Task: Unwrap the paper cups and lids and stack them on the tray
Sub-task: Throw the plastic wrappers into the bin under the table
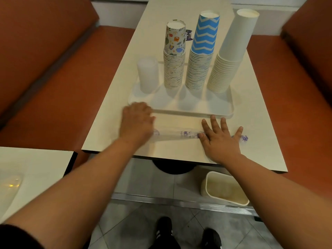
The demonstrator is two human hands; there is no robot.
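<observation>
A white tray (188,112) sits on the cream table and bears three upside-down cup stacks: a patterned stack (174,56), a blue zigzag stack (202,53) and a plain white stack (230,54). A translucent stack of lids (148,75) stands at the tray's left. In front of the tray a clear plastic wrapper with purple print (177,135) lies flat on the table. My left hand (137,121) rests on its left end, fingers bent over it. My right hand (220,139) presses flat on its right part, fingers spread.
Orange bench seats (53,90) flank the table (111,112) on both sides. A cream waste bin (224,188) stands on the tiled floor under the table's near right edge. A second table (32,169) with a clear wrapper on it sits at the lower left.
</observation>
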